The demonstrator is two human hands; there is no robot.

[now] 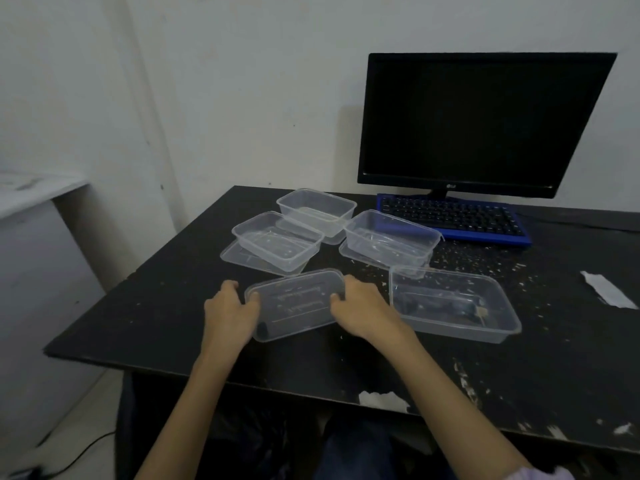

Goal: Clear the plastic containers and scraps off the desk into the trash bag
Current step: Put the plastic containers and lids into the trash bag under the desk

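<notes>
Item 1: clear plastic container (298,303), nearest the front edge of the black desk (138,306), gripped at its short ends by the left hand (230,308) and right hand (363,306), fingers curled over the rim. 4 further containers are set behind and to the right, 1 larger (453,303). Pale scraps (485,261) are scattered before the blue keyboard (453,216). A monitor (481,123) is placed behind.
</notes>
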